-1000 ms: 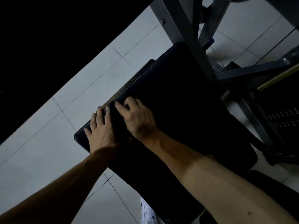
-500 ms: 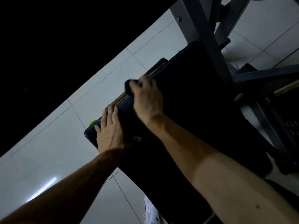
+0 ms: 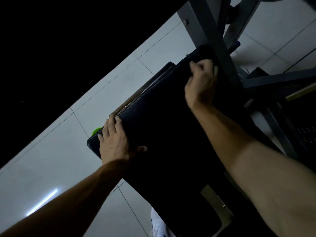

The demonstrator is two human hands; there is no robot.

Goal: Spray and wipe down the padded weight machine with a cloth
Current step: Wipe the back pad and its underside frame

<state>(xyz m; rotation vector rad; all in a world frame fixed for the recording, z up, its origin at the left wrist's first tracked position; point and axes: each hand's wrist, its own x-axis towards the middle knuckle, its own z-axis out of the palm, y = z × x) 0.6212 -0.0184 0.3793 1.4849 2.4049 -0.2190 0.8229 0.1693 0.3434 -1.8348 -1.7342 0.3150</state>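
The black padded bench (image 3: 162, 125) of the weight machine runs diagonally through the head view. My left hand (image 3: 114, 139) rests flat on its near left corner, fingers straight over the edge and thumb spread on top. Up near the far end of the pad, beside the grey post, my right hand (image 3: 201, 82) has its fingers curled round a dark cloth (image 3: 191, 74). That cloth is almost wholly hidden under the hand and hard to tell from the black pad.
Grey steel frame bars (image 3: 218, 41) cross just beyond my right hand. A small green thing (image 3: 96, 131) peeks out below the pad's left edge. A white shoe (image 3: 159, 224) stands on the pale tiled floor (image 3: 51, 159). A dark perforated machine part (image 3: 306, 134) is at right.
My right hand has slid with the cloth along the pad's left edge from beside the left hand up to the far end. The left hand has stayed on the near corner.
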